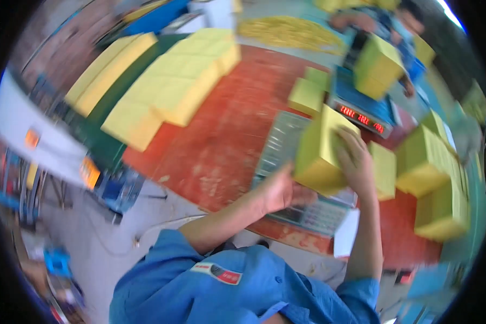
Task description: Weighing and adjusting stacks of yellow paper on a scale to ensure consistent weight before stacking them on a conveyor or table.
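Observation:
A block-shaped stack of yellow paper (317, 154) is tilted over a tabletop scale (278, 141), between my two hands. My right hand (355, 161) presses against its right side with the fingers laid along the paper. At its lower left corner is my left hand (281, 190), thumb up and blurred fingers reaching beneath the edge. The scale's keypad (324, 217) shows below the stack, while the stack covers part of the weighing plate. Close by on the right stands a smaller yellow stack (382, 170).
Rows of yellow stacks (173, 81) line the red table (221, 140) at left. A second scale (356, 100) with red digits bears another stack (378, 65); a co-worker (397, 32) is behind it. More stacks (434, 178) crowd the right. Loose yellow pieces (289, 33) lie beyond.

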{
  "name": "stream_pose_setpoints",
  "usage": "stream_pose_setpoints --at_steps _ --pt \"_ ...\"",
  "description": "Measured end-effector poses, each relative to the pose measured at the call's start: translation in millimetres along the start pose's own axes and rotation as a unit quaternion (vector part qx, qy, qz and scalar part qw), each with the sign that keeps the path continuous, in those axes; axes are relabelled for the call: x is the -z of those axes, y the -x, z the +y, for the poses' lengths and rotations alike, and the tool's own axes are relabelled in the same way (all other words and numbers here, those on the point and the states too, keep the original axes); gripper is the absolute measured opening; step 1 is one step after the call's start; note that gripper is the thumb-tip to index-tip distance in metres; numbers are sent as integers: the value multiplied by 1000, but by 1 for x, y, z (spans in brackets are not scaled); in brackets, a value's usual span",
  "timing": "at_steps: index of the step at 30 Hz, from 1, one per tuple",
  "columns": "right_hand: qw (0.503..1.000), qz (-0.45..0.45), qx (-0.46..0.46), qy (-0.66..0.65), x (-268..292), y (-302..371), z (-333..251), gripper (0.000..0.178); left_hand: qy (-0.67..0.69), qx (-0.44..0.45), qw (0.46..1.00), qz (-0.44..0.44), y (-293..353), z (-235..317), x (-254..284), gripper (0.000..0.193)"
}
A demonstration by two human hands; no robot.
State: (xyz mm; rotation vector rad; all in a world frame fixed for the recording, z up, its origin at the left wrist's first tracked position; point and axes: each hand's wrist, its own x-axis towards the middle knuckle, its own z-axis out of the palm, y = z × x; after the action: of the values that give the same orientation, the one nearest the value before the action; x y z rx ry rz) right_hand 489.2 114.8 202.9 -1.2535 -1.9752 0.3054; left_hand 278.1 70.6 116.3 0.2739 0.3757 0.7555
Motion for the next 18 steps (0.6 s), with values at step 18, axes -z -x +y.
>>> stream_pose_setpoints --at_steps 18 --pt "999 19 -27 20 -122 21 -201 33 -880 -87 216 413 127 364 184 91"
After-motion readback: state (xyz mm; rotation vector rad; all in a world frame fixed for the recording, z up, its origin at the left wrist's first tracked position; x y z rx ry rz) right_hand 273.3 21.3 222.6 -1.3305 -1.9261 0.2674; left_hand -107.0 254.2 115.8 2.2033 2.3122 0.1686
